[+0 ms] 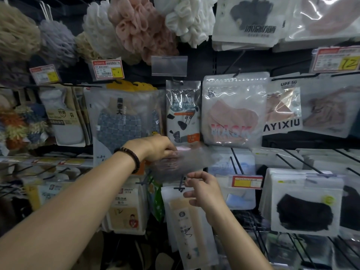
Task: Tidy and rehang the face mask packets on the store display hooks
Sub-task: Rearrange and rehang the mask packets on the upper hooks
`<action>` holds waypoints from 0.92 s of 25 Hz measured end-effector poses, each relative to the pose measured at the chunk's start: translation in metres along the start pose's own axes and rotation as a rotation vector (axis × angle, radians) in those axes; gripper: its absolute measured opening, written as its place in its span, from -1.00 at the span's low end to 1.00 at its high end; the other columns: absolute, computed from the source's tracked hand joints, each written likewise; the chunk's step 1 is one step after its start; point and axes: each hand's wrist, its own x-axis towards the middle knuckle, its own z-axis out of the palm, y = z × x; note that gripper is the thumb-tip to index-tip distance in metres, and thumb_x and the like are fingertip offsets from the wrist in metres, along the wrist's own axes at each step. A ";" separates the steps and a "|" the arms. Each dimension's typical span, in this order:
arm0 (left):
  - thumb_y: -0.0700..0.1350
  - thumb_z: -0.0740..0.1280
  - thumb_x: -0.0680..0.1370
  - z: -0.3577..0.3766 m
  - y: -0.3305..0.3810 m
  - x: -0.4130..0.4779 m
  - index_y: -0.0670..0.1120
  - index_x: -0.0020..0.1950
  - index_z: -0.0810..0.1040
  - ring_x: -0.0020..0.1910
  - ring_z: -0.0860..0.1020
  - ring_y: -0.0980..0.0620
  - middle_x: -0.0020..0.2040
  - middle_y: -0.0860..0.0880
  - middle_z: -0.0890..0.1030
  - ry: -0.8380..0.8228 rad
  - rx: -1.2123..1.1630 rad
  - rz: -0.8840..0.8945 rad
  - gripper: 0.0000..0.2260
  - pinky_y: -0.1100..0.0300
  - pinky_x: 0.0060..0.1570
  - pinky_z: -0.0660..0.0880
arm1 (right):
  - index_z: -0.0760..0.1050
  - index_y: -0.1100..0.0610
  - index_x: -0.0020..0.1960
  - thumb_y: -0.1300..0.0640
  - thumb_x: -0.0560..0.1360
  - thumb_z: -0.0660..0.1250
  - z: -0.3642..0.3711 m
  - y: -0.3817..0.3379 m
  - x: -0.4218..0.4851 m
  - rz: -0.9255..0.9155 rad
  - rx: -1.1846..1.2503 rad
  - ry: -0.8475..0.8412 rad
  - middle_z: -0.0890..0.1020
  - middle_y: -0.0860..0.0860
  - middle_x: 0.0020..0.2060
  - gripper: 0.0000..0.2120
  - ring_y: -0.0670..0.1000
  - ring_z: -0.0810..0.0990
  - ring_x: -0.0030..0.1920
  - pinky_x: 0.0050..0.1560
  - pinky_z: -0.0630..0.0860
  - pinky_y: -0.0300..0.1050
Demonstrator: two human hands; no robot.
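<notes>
My left hand grips a clear mask packet, blurred by motion, in front of the middle of the display. Just below it my right hand hovers with fingers curled and apart, holding nothing, next to a bare black hook. A pink mask packet marked MASK hangs on a hook above. A black mask packet hangs at the lower right.
Bath towel packets and a cow-print packet hang at the left and centre. Bath puffs hang along the top. Several bare hooks stick out at the right. Price tags sit on hook ends.
</notes>
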 end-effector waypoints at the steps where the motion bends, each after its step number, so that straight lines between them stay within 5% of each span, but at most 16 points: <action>1: 0.13 0.38 0.68 0.003 0.001 0.000 0.13 0.46 0.60 0.31 0.59 0.00 0.40 0.06 0.63 -0.002 0.000 -0.001 -0.65 0.03 0.32 0.52 | 0.60 0.08 0.14 0.25 0.65 0.32 0.000 0.000 0.000 0.000 0.001 0.000 0.72 0.08 -0.02 -0.85 0.05 0.67 -0.22 -0.24 0.52 -0.06; 4: 0.20 0.49 0.57 0.008 0.001 -0.003 0.14 0.47 0.59 0.27 0.59 0.02 0.33 0.09 0.63 0.014 0.020 0.011 -0.53 0.04 0.27 0.57 | 0.61 0.07 0.14 0.25 0.65 0.32 0.000 0.000 -0.001 0.004 0.006 -0.001 0.71 0.09 -0.02 -0.85 0.06 0.67 -0.21 -0.25 0.52 -0.07; 9: 0.02 0.26 0.73 0.008 0.004 -0.004 0.10 0.27 0.65 0.01 0.65 0.00 0.08 0.07 0.69 0.029 0.087 0.054 -0.79 -0.02 0.06 0.61 | 0.60 0.08 0.13 0.26 0.65 0.30 0.002 -0.004 -0.003 -0.006 0.012 0.016 0.72 0.10 0.00 -0.85 0.07 0.67 -0.21 -0.26 0.53 -0.06; 13: -0.08 0.19 0.74 0.016 0.016 -0.017 0.01 0.21 0.60 -0.08 0.62 -0.04 0.01 -0.02 0.64 0.233 0.084 -0.011 -0.81 -0.04 -0.07 0.61 | 0.57 0.08 0.23 0.17 0.70 0.32 0.001 -0.014 0.000 -0.047 0.049 0.056 0.74 0.10 0.05 -0.87 0.08 0.72 -0.22 -0.19 0.69 0.02; 15: -0.11 0.16 0.74 0.023 0.033 -0.031 -0.03 0.18 0.58 -0.12 0.62 -0.06 -0.06 -0.02 0.62 0.371 0.080 -0.014 -0.80 -0.01 -0.10 0.58 | 0.58 0.09 0.31 0.08 0.71 0.34 0.000 -0.020 0.000 -0.129 -0.028 0.120 0.75 0.04 0.07 -0.79 -0.02 0.72 -0.12 -0.19 0.57 -0.13; 19: -0.04 0.28 0.70 0.041 0.071 -0.059 0.06 0.41 0.54 0.22 0.62 -0.10 0.25 0.01 0.66 0.514 0.217 -0.077 -0.72 -0.13 0.19 0.56 | 0.57 0.19 0.37 -0.12 0.71 0.32 0.011 -0.033 0.001 -0.035 0.243 0.013 0.77 0.18 0.10 -0.59 0.07 0.75 -0.13 -0.20 0.63 -0.05; 23: 0.18 0.30 0.65 0.064 0.085 -0.094 0.14 0.50 0.52 0.42 0.47 -0.06 0.44 0.07 0.58 0.488 0.115 -0.118 -0.58 -0.08 0.37 0.47 | 0.61 0.25 0.04 0.16 0.74 0.22 0.022 -0.026 -0.005 -0.019 0.341 0.058 0.73 0.23 -0.16 -0.75 0.16 0.73 -0.23 -0.27 0.64 0.00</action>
